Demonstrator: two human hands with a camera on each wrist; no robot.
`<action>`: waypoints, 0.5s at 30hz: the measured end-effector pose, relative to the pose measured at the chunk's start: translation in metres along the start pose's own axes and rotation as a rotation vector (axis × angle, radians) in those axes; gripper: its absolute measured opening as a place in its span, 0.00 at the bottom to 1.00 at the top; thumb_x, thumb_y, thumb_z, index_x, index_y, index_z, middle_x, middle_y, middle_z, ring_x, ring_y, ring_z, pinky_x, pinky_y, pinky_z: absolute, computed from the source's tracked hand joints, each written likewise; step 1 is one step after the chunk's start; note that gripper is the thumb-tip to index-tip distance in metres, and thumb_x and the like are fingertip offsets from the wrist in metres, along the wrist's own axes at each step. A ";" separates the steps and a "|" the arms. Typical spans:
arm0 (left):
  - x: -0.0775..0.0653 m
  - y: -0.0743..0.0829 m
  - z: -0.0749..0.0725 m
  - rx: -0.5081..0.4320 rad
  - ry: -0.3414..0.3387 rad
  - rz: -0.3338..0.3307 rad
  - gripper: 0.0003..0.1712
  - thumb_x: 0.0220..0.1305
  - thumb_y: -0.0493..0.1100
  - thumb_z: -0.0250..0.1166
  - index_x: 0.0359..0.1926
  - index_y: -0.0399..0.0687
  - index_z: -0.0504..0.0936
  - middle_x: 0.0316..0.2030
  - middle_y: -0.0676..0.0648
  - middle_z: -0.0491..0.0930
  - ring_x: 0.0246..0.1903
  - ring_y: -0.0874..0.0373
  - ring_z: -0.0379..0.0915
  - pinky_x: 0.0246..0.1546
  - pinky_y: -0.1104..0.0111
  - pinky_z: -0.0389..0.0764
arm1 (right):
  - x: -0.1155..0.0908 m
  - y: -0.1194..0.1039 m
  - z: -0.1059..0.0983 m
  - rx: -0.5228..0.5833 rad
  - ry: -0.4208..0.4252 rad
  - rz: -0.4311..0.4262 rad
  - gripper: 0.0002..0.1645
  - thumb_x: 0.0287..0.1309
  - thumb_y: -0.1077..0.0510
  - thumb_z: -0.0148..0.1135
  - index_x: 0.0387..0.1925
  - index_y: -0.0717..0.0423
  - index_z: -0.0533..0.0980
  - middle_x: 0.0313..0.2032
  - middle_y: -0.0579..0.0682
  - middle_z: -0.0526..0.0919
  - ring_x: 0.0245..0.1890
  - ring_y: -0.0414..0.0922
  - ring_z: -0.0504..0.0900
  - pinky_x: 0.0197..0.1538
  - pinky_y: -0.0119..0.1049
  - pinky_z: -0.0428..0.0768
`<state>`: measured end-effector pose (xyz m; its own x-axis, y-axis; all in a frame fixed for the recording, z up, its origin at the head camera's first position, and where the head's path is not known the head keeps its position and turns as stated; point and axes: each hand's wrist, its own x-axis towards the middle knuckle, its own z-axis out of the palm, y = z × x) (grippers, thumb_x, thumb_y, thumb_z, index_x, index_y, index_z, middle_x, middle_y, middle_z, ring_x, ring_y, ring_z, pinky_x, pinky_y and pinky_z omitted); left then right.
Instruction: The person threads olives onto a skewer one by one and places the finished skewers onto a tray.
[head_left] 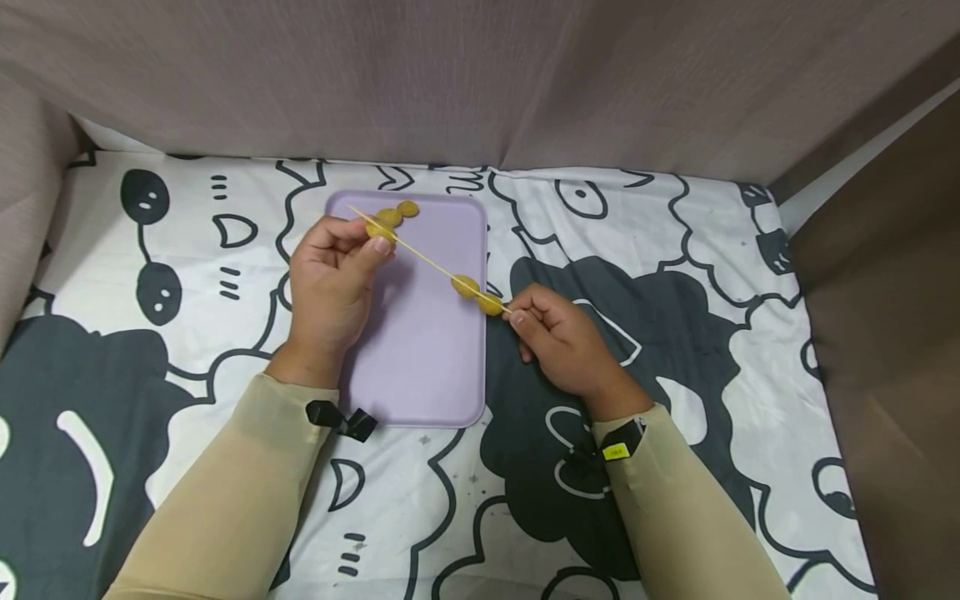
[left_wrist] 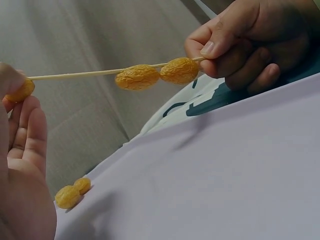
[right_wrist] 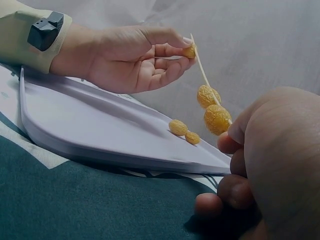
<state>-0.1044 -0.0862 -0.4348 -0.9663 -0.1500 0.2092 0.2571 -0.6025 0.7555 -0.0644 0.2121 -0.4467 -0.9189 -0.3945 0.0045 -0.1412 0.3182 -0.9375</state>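
Observation:
Thumb and fingers of my left hand (head_left: 330, 283) pinch a wrinkled yellow dried fruit (head_left: 380, 233) at the far end of a thin wooden skewer (head_left: 423, 258). The skewer's tip sticks out past this fruit. My right hand (head_left: 558, 342) grips the skewer's near end between thumb and forefinger. Close to those fingers, two more dried fruits (left_wrist: 137, 77) sit side by side on the stick, with bare stick between them and the left hand. The skewer slants above a lilac tray (head_left: 427, 367). Two loose dried fruits (right_wrist: 178, 127) lie on the tray near its far edge.
Under the tray spreads a white cloth (head_left: 225, 333) with black cartoon prints. A grey-brown curtain (head_left: 450, 83) hangs along the far edge, with a brown panel (head_left: 885, 333) at the right. Black bands with small devices are on both wrists.

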 end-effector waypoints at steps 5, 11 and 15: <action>-0.001 -0.002 -0.001 0.066 0.003 -0.015 0.15 0.66 0.21 0.74 0.43 0.44 0.88 0.43 0.45 0.94 0.42 0.58 0.92 0.45 0.72 0.93 | 0.000 0.000 0.000 -0.001 0.003 0.001 0.09 0.86 0.62 0.56 0.45 0.63 0.79 0.24 0.54 0.77 0.23 0.49 0.79 0.31 0.37 0.78; -0.001 -0.004 -0.001 0.152 0.010 -0.041 0.20 0.65 0.17 0.69 0.42 0.46 0.87 0.41 0.48 0.93 0.40 0.60 0.91 0.46 0.73 0.93 | 0.000 -0.001 0.000 0.003 0.000 0.002 0.10 0.86 0.62 0.56 0.45 0.63 0.79 0.24 0.54 0.77 0.23 0.49 0.79 0.31 0.38 0.78; -0.002 -0.004 0.000 0.184 -0.004 -0.048 0.22 0.64 0.15 0.66 0.42 0.47 0.87 0.41 0.49 0.93 0.42 0.61 0.91 0.47 0.74 0.93 | 0.000 -0.001 0.000 0.005 0.001 -0.003 0.09 0.86 0.62 0.56 0.45 0.63 0.79 0.24 0.54 0.77 0.23 0.50 0.79 0.31 0.37 0.78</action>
<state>-0.1036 -0.0836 -0.4388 -0.9775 -0.1211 0.1725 0.2091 -0.4557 0.8652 -0.0642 0.2118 -0.4463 -0.9188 -0.3947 0.0071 -0.1418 0.3132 -0.9390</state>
